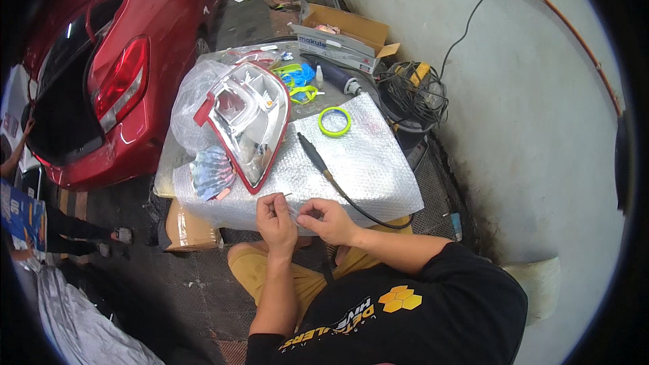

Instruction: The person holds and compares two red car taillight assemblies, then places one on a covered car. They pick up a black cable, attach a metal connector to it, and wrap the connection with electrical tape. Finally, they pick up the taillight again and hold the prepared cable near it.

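Both hands meet at the near edge of the surface (pixel 378 182), pinching one small thin pale piece (pixel 292 208) between them; too small to tell what it is, maybe a strip or a wire end. Left hand (pixel 276 220) grip: fingers curled, thumb and forefinger closed on the piece's left end. Right hand (pixel 326 220) grip: same pinch on the right end, other fingers tucked. The piece sits just over the bubble-wrap sheet (pixel 358 155), close to the person's lap. To do this step well, my call: keep both pinches tight and near each other, work low over the wrap so a dropped bit lands on it, keep wrists steady. Just ahead of the left hand lies the red-rimmed tail lamp (pixel 247 118), lens up, tilted; don't knock it with the knuckles. A black pen-like tool on a cable (pixel 312 152) lies beside the lamp, its cord running past the right hand; avoid snagging it. Further out: green tape roll (pixel 334 122), cardboard box (pixel 345 37), red car with its boot open (pixel 128 61) at left.
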`<act>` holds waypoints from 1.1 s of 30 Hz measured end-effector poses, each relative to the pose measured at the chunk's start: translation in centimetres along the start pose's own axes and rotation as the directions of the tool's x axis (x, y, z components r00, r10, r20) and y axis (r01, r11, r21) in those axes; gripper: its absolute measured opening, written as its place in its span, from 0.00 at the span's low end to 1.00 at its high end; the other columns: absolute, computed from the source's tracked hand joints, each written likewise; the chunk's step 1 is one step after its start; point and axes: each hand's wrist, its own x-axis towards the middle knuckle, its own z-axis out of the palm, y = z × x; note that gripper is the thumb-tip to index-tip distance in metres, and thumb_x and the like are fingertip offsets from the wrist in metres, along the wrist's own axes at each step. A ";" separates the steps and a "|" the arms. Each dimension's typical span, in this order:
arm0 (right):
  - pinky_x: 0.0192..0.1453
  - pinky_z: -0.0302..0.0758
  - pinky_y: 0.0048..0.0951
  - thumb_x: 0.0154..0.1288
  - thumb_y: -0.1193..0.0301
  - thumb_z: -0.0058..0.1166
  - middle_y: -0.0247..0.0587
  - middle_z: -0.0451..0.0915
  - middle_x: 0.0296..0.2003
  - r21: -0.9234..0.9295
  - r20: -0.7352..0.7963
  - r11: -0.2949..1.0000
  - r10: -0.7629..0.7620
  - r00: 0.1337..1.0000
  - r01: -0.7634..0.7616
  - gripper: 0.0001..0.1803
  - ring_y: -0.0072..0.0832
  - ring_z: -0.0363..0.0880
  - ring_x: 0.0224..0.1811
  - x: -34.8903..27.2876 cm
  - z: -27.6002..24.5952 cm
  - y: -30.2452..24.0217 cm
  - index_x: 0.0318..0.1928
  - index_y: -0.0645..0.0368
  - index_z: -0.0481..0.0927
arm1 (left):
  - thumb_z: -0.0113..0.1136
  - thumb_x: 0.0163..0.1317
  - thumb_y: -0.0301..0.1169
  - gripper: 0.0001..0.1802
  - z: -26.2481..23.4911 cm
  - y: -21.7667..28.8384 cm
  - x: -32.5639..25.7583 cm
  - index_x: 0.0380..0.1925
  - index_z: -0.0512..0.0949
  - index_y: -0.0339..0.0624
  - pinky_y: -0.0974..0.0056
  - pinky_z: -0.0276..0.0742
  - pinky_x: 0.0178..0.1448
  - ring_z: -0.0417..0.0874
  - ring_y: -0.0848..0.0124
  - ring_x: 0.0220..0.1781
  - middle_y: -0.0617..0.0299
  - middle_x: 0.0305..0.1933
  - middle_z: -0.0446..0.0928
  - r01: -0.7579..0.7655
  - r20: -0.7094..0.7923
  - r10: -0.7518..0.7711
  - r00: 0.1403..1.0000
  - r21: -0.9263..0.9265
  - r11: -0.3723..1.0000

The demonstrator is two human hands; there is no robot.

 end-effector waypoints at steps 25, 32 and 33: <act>0.41 0.77 0.35 0.68 0.68 0.57 0.48 0.83 0.30 -0.353 -0.238 0.935 -0.123 0.963 0.032 0.10 0.32 0.83 0.34 3.5 -20.8 -7.0 0.36 0.63 0.81 | 0.52 0.80 0.36 0.11 8.8 -2.4 1.4 0.42 0.74 0.39 0.63 0.80 0.50 0.84 0.69 0.38 0.49 0.44 0.85 0.295 0.221 -0.247 0.943 -0.220 0.930; 0.48 0.79 0.44 0.70 0.60 0.56 0.53 0.86 0.40 -0.682 -0.468 0.731 -0.451 0.760 0.013 0.16 0.51 0.85 0.44 21.4 -34.3 -12.2 0.41 0.60 0.84 | 0.54 0.79 0.35 0.11 5.4 -2.3 -0.9 0.41 0.74 0.38 0.64 0.81 0.47 0.83 0.71 0.36 0.50 0.42 0.85 0.281 0.249 -0.249 0.936 -0.104 0.954; 0.49 0.79 0.45 0.70 0.59 0.56 0.53 0.87 0.40 -0.703 -0.489 0.710 -0.445 0.750 -0.038 0.16 0.51 0.85 0.46 23.7 -35.5 -12.2 0.42 0.60 0.85 | 0.54 0.79 0.35 0.11 4.8 -2.4 -1.5 0.41 0.75 0.38 0.65 0.81 0.47 0.83 0.71 0.36 0.51 0.42 0.85 0.304 0.246 -0.271 0.931 -0.107 0.947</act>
